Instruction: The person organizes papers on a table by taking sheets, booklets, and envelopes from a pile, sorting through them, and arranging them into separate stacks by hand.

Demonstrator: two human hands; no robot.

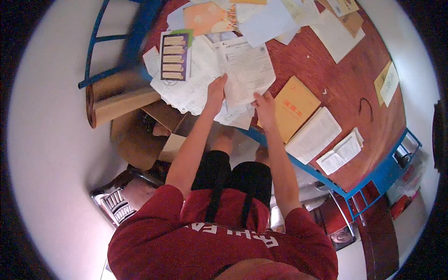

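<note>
Between my two hands is a printed sheet of paper, raised a little over the table's front edge. My left hand grips its left side, fingers closed on the paper. At the lower right corner my right hand pinches the same sheet. Just left of it lies a spread pile of printed papers, topped by a purple booklet with several cream bars on its cover. Close to my right hand is a yellow exercise book with red characters.
A stack of white printed pages and a small folded paper lie right of the yellow book. Loose papers and envelopes cover the table's far side. Below left stands an open cardboard box. Blue metal framing edges the reddish table.
</note>
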